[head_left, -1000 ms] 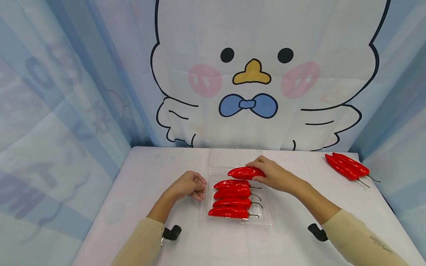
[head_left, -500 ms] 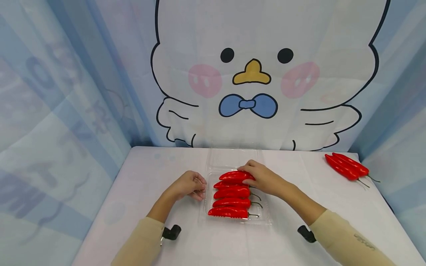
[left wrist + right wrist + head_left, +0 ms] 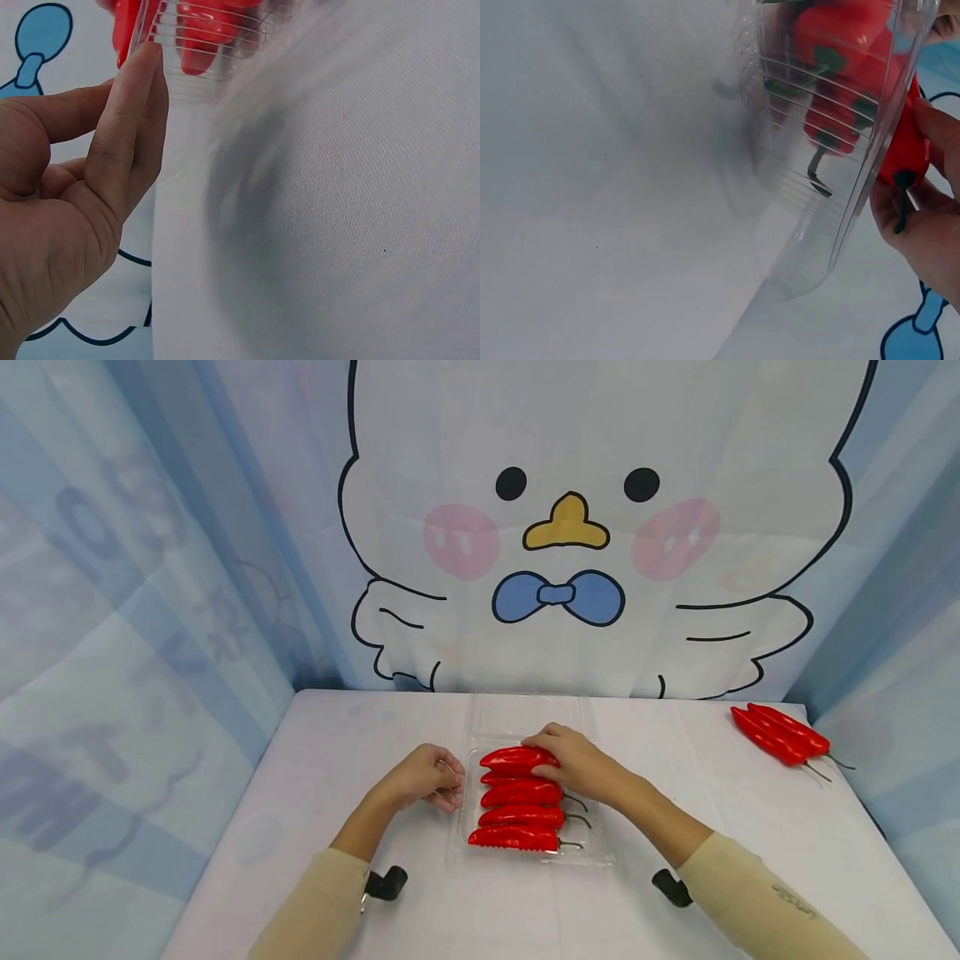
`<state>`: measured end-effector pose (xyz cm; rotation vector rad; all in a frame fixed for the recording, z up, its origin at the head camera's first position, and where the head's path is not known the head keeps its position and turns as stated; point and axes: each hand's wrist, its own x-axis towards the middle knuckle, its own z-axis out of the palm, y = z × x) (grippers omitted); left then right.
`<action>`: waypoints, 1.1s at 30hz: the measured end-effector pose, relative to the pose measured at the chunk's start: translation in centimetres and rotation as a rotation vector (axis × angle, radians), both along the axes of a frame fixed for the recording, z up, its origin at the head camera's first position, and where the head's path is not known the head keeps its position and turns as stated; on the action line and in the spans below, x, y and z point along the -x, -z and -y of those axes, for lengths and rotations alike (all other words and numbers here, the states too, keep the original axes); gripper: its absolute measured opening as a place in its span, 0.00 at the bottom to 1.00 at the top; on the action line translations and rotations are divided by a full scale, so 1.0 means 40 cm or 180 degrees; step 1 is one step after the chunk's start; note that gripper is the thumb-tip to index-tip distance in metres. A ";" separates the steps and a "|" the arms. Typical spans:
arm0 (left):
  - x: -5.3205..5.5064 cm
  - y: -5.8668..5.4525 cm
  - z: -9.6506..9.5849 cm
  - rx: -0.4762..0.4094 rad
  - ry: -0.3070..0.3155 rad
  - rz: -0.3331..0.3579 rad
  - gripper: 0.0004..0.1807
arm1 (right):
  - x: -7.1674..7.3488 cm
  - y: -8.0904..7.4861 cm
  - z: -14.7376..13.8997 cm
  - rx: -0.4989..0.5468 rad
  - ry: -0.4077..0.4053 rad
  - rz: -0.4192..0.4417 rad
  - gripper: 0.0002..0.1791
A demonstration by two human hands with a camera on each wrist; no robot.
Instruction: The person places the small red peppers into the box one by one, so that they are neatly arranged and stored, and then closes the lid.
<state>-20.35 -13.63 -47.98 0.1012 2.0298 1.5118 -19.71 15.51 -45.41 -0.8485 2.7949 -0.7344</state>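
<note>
My right hand (image 3: 573,762) grips a red chili pepper (image 3: 510,758) at its stem end, over the back part of a clear plastic box (image 3: 592,852). In the right wrist view this chili pepper (image 3: 907,146) lies between thumb and fingers, just at the box rim, its dark stem hanging free. Several more red chili peppers (image 3: 521,817) lie in a row in the box, stems to the right. My left hand (image 3: 427,777) stays at the box's left edge. In the left wrist view its fairly straight fingers (image 3: 124,112) touch the box wall (image 3: 142,26).
The box's clear lid (image 3: 525,714) lies folded back behind it. Two more red chili peppers (image 3: 780,735) lie at the table's back right corner. White cloth covers the table (image 3: 645,902). A curtain with a cartoon print (image 3: 558,593) hangs behind and at both sides.
My right hand has moved left and slightly down with the held chili pepper, bringing it over the back of the row in the box. The left hand has hardly moved.
</note>
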 end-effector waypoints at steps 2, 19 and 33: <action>0.000 0.000 0.001 0.0010 0.0005 -0.0005 0.06 | 0.001 0.004 0.005 -0.0015 0.0021 0.0012 0.25; -0.001 0.000 0.000 0.0071 -0.0043 0.0024 0.07 | -0.002 0.033 0.039 -0.0041 0.0070 -0.0169 0.24; -0.002 -0.003 -0.003 0.0052 -0.0026 0.0012 0.07 | -0.009 0.032 0.043 -0.0055 0.0114 -0.0268 0.23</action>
